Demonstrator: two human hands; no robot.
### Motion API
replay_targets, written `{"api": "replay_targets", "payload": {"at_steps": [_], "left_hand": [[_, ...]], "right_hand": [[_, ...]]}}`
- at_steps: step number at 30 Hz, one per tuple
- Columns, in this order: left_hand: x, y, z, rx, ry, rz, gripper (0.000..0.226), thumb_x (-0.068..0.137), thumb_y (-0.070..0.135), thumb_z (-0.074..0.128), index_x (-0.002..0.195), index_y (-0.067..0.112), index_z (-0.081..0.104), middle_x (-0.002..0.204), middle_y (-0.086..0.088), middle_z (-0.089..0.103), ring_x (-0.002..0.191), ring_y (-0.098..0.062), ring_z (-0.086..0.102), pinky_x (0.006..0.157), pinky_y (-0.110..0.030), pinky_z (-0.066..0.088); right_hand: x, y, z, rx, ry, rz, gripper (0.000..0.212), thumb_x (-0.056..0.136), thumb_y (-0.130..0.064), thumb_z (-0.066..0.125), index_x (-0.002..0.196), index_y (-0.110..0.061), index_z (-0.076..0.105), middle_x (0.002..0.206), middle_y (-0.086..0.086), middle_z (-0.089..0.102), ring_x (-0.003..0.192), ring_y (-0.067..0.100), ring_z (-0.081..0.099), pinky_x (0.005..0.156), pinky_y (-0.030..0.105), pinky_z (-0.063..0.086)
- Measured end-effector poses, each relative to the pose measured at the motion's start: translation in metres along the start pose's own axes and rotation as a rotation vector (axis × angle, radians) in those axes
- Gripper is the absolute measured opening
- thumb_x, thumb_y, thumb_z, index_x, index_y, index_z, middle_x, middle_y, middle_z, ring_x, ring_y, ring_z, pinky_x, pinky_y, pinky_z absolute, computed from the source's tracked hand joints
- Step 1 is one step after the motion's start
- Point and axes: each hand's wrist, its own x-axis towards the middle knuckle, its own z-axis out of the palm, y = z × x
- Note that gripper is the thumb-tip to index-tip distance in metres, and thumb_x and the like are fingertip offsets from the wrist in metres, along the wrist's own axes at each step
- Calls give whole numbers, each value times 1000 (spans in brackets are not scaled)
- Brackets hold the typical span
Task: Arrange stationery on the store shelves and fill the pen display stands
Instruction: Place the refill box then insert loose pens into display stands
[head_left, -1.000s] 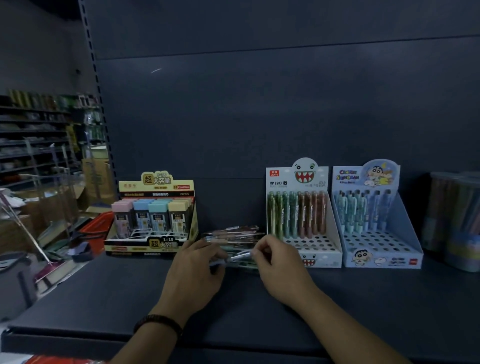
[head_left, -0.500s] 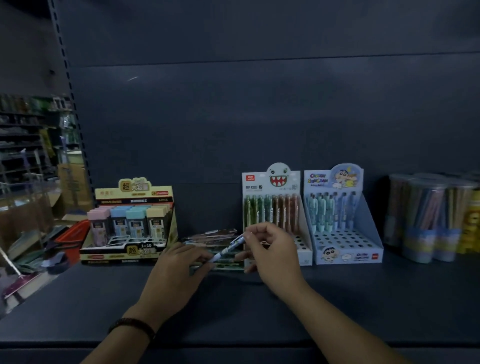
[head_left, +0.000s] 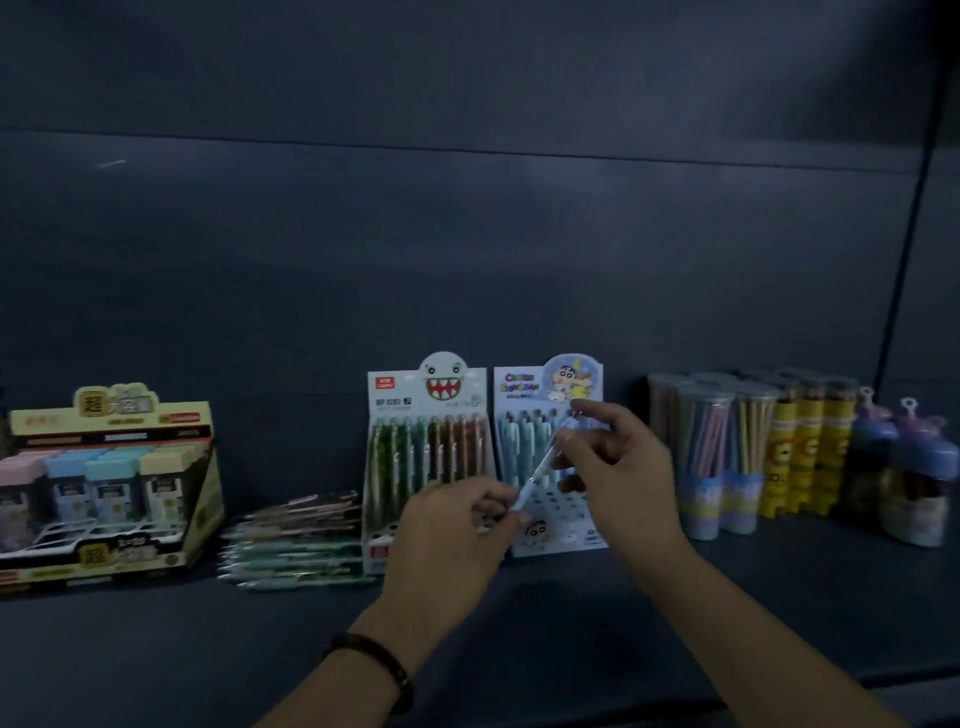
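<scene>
A light blue pen is held tilted in front of the blue cartoon display stand. My right hand pinches its upper part and my left hand pinches its lower tip. That stand holds a back row of blue pens, its front holes partly hidden by my hands. Left of it stands the white monster-face stand with green and brown pens. A loose pile of pens lies on the dark shelf left of the stands.
A yellow display box of pastel lead cases stands at the far left. Clear tubs of pencils, yellow tubs and round blue containers line the right. The shelf's front edge runs just below my forearms.
Both hands lifted one blue pen off the loose pile and carried it right and up, in front of the blue cartoon stand. My view has swung to the right.
</scene>
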Motion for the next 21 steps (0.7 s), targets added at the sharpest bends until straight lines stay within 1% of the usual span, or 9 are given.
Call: {"api": "replay_targets", "payload": {"at_steps": [2, 3, 5, 7, 9, 11, 13, 17, 21], "left_hand": [[7, -1, 20, 116, 0, 86, 24, 91, 53, 73, 110, 38, 72, 96, 26, 68, 93, 7, 58, 85, -12, 45], [11, -2, 29, 184, -21, 130, 29, 93, 56, 67, 116, 39, 68, 103, 26, 66, 99, 5, 54, 90, -16, 44], [17, -7, 45, 294, -104, 175, 34, 98, 59, 57, 125, 38, 63, 116, 22, 61, 112, -4, 48, 100, -24, 43], [21, -11, 55, 373, -183, 194, 36, 101, 59, 49, 128, 39, 61, 122, 22, 56, 119, -6, 44, 105, -26, 40], [19, -17, 63, 399, -215, 201, 36, 101, 58, 47, 128, 40, 61, 124, 23, 54, 121, -5, 43, 106, -27, 39], [15, -22, 69, 407, -232, 194, 34, 102, 56, 46, 129, 40, 61, 126, 24, 54, 122, -4, 42, 106, -28, 39], [13, -25, 72, 429, -233, 209, 34, 102, 52, 45, 129, 42, 62, 126, 26, 55, 121, -3, 43, 103, -25, 36], [14, -27, 77, 435, -250, 209, 34, 101, 48, 44, 131, 45, 60, 126, 29, 54, 121, -1, 42, 99, -23, 27], [15, -29, 80, 463, -249, 205, 33, 98, 47, 46, 127, 47, 62, 119, 28, 55, 116, -3, 44, 96, -24, 27]], "right_hand": [[17, 3, -17, -84, 62, -41, 22, 100, -15, 70, 119, -26, 67, 85, 2, 77, 79, 18, 76, 68, 37, 65], [27, 6, -25, -131, 97, -72, 20, 100, -17, 71, 115, -30, 66, 84, -1, 76, 77, 15, 76, 68, 38, 65], [46, 14, -37, -206, 144, -129, 19, 100, -21, 71, 108, -37, 64, 82, -5, 75, 75, 11, 74, 69, 38, 64], [62, 26, -42, -246, 155, -170, 18, 100, -25, 72, 108, -39, 63, 81, -5, 75, 75, 9, 73, 70, 39, 64], [76, 40, -42, -270, 141, -198, 18, 100, -27, 72, 110, -39, 65, 82, -7, 75, 76, 8, 73, 71, 41, 63], [87, 55, -38, -298, 114, -218, 18, 100, -25, 72, 115, -35, 68, 80, -7, 75, 76, 8, 73, 73, 41, 62], [93, 69, -33, -328, 87, -246, 21, 100, -25, 71, 120, -32, 69, 80, -7, 74, 76, 8, 72, 75, 40, 60], [94, 87, -28, -373, 73, -323, 28, 102, -24, 69, 129, -31, 68, 82, -12, 71, 79, 5, 68, 74, 29, 56], [95, 92, -27, -428, 52, -387, 29, 101, -17, 70, 128, -26, 69, 80, -13, 69, 77, 6, 67, 76, 24, 54]]}}
